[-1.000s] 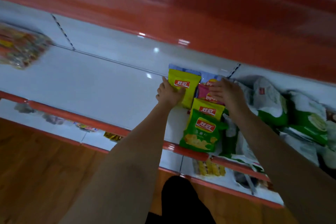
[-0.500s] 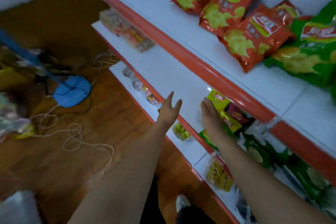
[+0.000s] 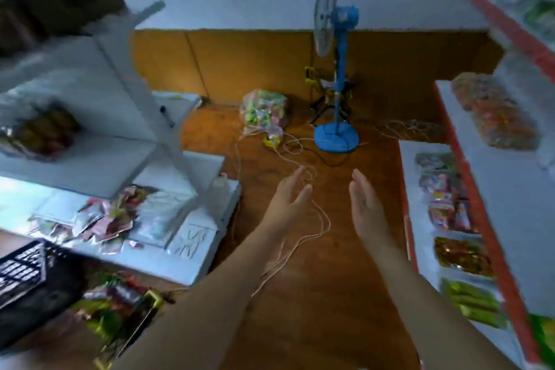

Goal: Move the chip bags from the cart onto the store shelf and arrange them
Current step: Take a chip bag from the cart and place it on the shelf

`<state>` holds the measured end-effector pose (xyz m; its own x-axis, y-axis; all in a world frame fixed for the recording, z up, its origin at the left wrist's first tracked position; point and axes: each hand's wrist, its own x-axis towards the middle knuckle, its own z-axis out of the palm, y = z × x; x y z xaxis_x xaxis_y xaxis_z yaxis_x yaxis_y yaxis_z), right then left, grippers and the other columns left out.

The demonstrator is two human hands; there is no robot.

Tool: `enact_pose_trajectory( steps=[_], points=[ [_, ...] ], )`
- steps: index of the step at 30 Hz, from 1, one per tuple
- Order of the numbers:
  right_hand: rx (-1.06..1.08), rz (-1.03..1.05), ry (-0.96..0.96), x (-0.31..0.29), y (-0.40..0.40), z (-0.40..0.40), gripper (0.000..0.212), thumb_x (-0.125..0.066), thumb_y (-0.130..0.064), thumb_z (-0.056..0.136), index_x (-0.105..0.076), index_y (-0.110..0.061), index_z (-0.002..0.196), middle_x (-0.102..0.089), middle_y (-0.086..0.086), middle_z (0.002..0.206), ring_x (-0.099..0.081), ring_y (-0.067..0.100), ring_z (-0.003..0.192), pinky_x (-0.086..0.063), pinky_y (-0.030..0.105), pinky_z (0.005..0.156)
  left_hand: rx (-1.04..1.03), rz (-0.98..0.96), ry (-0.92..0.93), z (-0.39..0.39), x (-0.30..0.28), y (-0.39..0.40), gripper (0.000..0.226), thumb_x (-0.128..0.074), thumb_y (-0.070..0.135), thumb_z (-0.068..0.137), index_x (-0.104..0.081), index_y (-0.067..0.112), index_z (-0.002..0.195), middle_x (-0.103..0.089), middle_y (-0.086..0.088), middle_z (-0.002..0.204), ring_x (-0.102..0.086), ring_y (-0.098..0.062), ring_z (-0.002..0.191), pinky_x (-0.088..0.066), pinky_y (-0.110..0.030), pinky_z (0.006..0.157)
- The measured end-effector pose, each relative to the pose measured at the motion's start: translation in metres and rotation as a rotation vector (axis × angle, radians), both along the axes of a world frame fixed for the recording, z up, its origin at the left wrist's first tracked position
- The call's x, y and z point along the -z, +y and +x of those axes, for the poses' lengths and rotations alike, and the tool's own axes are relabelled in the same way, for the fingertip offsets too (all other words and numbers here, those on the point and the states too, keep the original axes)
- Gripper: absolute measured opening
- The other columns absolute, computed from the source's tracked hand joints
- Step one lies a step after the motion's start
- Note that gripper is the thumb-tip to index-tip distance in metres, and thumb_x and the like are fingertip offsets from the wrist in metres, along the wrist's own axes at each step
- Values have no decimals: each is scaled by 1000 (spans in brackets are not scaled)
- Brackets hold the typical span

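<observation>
My left hand and my right hand are both held out over the wooden floor, fingers apart, palms facing each other, holding nothing. The store shelf with its red edge runs along the right, with packets of snacks on its lower boards. At the bottom left lies a blurred pile of chip bags, red and green, beside a black mesh cart basket. My left hand is well to the right of and above that pile.
A blue standing fan stands on the floor ahead, with a clear bag of sweets to its left and loose cord trailing under my hands. A white shelf unit with packets fills the left side.
My hands have left the bags on the shelf and come away with nothing in them. The view has swung left from the shelf to the floor, fan and cart side.
</observation>
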<state>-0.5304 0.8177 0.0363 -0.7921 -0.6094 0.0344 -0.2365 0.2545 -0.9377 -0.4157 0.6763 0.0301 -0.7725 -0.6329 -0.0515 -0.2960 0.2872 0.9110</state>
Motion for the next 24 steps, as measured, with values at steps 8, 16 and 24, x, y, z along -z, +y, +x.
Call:
enact_pose_trajectory(
  steps=[8, 16, 24],
  points=[
    [-374, -4, 25, 26, -170, 281, 48, -31, -37, 103, -39, -16, 145, -42, 3, 150, -38, 17, 138, -27, 23, 105, -410, -57, 12, 335, 7, -109, 56, -48, 46, 98, -34, 32, 150, -38, 3, 153, -38, -14, 140, -35, -45, 115],
    [-597, 51, -123, 48, -259, 475, 51, -34, -40, 101, -40, -15, 145, -41, -1, 150, -36, 8, 136, -24, 16, 102, -695, 79, 22, 552, 39, -172, 54, -48, 46, 99, -31, 39, 150, -37, 7, 152, -41, -12, 134, -39, -43, 111],
    [-626, 150, -228, 129, -385, 572, 49, -36, -43, 101, -42, -21, 144, -44, -8, 145, -41, 6, 130, -30, 22, 102, -764, 133, -110, 653, 106, -281, 58, -45, 51, 96, -35, 32, 150, -45, 5, 145, -46, -11, 132, -36, -31, 109]
  ],
)
